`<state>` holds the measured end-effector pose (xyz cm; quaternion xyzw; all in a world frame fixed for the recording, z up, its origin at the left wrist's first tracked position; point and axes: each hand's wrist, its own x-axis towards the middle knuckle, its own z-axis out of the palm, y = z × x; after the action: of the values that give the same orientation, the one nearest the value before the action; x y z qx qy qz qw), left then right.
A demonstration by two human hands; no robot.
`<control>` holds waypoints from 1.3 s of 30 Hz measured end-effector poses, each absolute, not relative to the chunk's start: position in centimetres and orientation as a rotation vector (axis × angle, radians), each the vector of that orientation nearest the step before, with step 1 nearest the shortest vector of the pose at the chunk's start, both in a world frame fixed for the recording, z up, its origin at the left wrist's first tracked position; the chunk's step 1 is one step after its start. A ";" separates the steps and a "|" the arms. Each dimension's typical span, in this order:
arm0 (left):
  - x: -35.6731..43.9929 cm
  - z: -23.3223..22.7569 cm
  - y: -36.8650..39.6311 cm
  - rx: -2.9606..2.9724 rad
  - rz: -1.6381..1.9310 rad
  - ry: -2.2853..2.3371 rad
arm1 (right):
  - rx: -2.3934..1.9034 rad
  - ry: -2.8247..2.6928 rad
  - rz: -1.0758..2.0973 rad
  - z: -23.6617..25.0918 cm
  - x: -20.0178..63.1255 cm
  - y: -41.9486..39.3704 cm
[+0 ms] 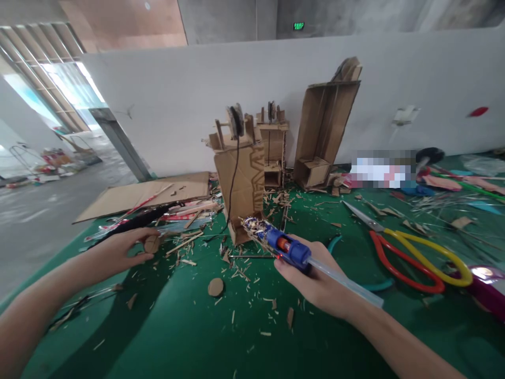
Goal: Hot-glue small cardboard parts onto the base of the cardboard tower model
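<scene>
While the right hand (319, 281) clasps a glue gun (286, 247), a cardboard tower (240, 179) stands ahead.
Left hand (122, 250) pinches a cardboard disc (151, 243); another disc (215, 287) lies unglued between the grips.

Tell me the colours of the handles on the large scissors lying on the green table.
One handle is red, the other yellow, on the large scissors; seen in the head view.

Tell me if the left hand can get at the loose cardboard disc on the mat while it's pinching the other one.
Probably not freely: the left hand already pinches a cardboard disc. The loose disc lies open on the green mat, nothing over it, only scraps around.
</scene>
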<state>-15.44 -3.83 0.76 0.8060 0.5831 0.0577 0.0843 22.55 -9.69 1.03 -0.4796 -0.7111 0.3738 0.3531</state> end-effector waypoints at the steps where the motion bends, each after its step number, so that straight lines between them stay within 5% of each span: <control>1: -15.1 0.8 -3.8 2.435 0.190 1.725 | -1.243 -1.837 0.967 1.0 22.5 -9.7; 8: -13.1 1.2 -4.4 2.525 0.154 1.751 | -1.392 -1.681 0.852 0.1 23.1 -9.4; 13: -12.9 1.6 -5.6 2.498 0.127 1.740 | -1.626 -1.509 0.489 0.0 25.0 -7.7; 25: -11.5 1.8 -7.1 2.558 -0.046 1.683 | -2.136 -2.151 -0.230 -1.5 30.5 -4.8; 39: -0.5 2.0 -4.5 2.752 0.069 1.535 | -2.331 -1.977 -0.223 -2.7 32.0 -3.6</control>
<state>-0.50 -4.50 2.02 0.8731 0.4869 0.0220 -0.0050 31.97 -3.63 -2.69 -0.7600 -0.6447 -0.0726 0.0386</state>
